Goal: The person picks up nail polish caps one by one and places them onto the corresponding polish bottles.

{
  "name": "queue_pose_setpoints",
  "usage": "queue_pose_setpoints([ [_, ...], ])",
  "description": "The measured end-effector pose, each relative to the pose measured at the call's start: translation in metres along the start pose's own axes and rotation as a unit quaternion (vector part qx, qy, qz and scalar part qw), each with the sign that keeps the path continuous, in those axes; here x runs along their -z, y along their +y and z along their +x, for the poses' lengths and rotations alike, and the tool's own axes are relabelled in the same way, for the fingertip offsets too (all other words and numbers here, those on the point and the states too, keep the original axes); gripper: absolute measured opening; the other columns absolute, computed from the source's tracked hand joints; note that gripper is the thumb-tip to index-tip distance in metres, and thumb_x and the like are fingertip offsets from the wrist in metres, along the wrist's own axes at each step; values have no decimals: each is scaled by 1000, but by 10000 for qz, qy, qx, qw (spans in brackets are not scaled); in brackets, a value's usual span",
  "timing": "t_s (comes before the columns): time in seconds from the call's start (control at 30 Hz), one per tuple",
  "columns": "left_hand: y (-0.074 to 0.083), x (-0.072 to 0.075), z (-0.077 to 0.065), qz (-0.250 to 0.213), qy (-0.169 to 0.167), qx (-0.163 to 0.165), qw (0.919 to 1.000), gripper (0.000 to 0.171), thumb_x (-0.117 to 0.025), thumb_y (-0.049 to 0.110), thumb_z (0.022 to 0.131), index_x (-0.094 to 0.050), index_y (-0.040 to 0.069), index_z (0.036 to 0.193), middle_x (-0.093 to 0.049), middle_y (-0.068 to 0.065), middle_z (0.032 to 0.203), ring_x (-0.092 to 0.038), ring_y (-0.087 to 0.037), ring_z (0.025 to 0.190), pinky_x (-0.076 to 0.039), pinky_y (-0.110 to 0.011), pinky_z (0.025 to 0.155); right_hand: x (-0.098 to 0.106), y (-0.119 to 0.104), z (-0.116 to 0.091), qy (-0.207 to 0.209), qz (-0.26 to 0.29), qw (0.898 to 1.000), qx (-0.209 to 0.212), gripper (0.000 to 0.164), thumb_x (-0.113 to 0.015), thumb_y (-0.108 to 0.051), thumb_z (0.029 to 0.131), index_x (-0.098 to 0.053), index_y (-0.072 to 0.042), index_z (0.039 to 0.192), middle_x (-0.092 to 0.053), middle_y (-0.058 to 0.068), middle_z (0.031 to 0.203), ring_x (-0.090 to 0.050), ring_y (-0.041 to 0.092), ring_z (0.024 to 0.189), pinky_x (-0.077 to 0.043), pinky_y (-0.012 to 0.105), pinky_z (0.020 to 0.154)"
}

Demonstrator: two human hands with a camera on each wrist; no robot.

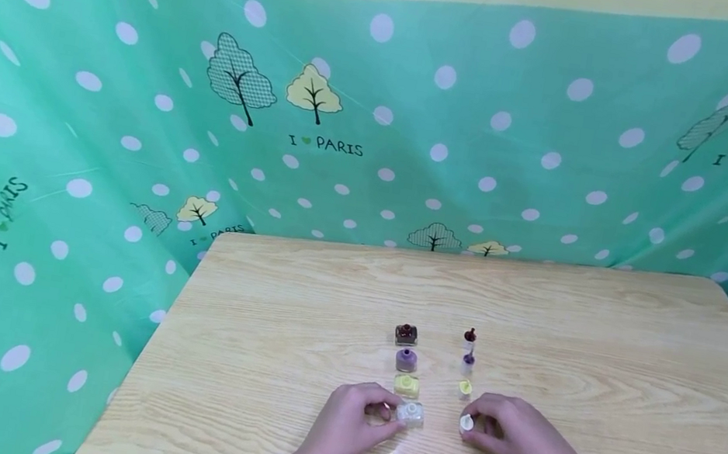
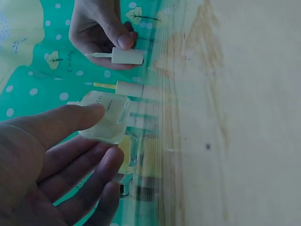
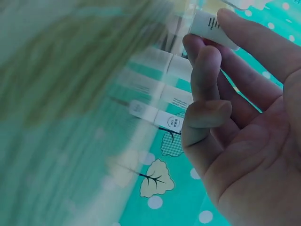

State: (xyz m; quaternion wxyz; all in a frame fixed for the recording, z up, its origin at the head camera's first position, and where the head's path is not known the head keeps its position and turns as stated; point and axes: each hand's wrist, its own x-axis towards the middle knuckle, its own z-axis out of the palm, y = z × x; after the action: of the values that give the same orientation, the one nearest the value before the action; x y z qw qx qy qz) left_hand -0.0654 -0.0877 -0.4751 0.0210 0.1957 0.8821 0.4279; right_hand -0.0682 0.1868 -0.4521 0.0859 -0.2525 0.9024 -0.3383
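My left hand [image 1: 351, 420] pinches a clear, whitish nail polish bottle [image 1: 410, 414] between thumb and fingers, low over the table; its neck is uncapped. Opposite it, my right hand [image 1: 514, 439] grips a white nail polish cap [image 1: 466, 424], its brush pointing up, as the left wrist view shows. Behind the left hand stand three uncapped bottles in a column: yellow [image 1: 407, 386], purple [image 1: 406, 360] and dark red [image 1: 406, 334]. Beyond the right hand, three white caps stand brush up in a matching column, with a yellow brush [image 1: 465, 387], a purple brush [image 1: 469, 360] and a dark red brush [image 1: 471, 336].
All of this is on a light wood-grain table [image 1: 281, 309]. Green dotted cloth [image 1: 406, 131] with printed trees hangs behind the table and along its left side. Light glares off the tabletop between the forearms.
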Motion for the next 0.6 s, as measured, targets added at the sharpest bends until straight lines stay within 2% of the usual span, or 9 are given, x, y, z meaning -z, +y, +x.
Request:
queue_pose_setpoints([
  [0.27,8,4,-1,119,100,-400,9991,20,-83,21,80,-76,14,98,-72,10,87,-61,5,73,-54,-17,71,16,-12,-4,-229,166,9993,-239,14,-73,-24,90,-73,-16,101,-67,-17,79,-55,-6,67,-48,19,55],
  [0.6,20,12,0,92,318,-830,9960,21,-82,22,82,-75,17,101,-73,11,89,-62,5,78,-53,-18,72,31,-19,-7,511,-243,9982,202,15,-76,-21,87,-73,-19,102,-66,-18,84,-52,-7,67,-43,18,51],
])
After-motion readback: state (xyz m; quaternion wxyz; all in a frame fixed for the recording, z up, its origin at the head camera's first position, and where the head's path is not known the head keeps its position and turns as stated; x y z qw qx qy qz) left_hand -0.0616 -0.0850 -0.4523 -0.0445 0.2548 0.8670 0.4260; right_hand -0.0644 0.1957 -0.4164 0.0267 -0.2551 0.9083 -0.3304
